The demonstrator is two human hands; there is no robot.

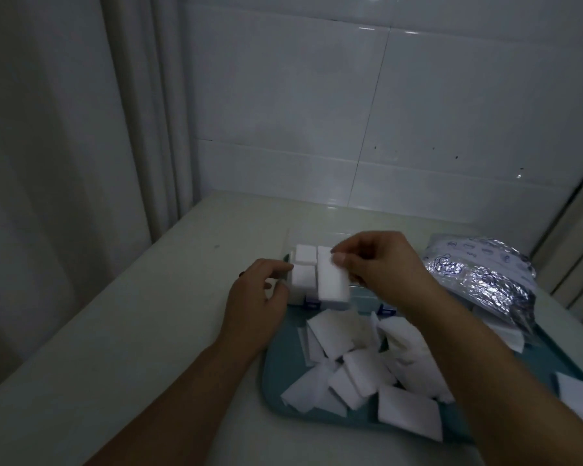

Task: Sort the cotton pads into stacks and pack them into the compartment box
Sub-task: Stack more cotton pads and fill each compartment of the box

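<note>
right hand (381, 264) is pinching a stack of cotton pads (334, 280) over the clear compartment box (292, 264) while the left hand (260, 294) steadies its side, loose pads (360, 368) all over the teal tray (276, 375), foil bag (482, 274) off right

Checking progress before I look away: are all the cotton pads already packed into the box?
No, many loose cotton pads lie scattered on the teal tray.

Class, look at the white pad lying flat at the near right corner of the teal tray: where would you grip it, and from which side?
Pinch the white pad by its near edge, coming from the near side. It lies flat, seemingly apart from the loose heap, and that edge overhangs the teal tray rim, so a thumb could probably slip beneath it.
</note>
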